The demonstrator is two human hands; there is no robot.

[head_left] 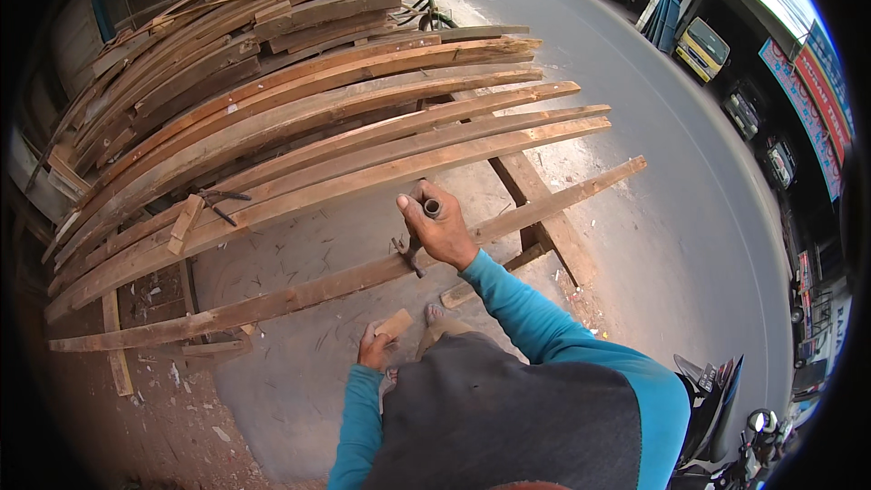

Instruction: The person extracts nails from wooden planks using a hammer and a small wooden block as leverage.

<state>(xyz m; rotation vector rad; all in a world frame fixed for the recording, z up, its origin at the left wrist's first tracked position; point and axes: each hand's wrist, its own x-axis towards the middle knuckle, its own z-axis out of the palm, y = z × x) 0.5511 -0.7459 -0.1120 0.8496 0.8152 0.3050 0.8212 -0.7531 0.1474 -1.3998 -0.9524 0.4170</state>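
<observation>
My right hand [440,231] is wrapped round a hammer [410,257], whose hollow tube handle end pokes up from my fist. The hammer's dark metal head is down at the nearest long wooden beam [299,298]; whether it touches the wood I cannot tell. Lower down, my left hand [371,347] grips a small flat wood block [394,324] on the near side of that beam. Beyond it lie several longer beams side by side, with dark-handled pincers [220,203] and a short wood offcut [186,223] on top of them.
A big stack of rough planks [299,27] fills the far left. Timber supports [544,218] carry the beams at the right. A bicycle [426,0] stands past the stack, and a road [671,163] runs along the right. A parked motorcycle [712,408] is close at lower right.
</observation>
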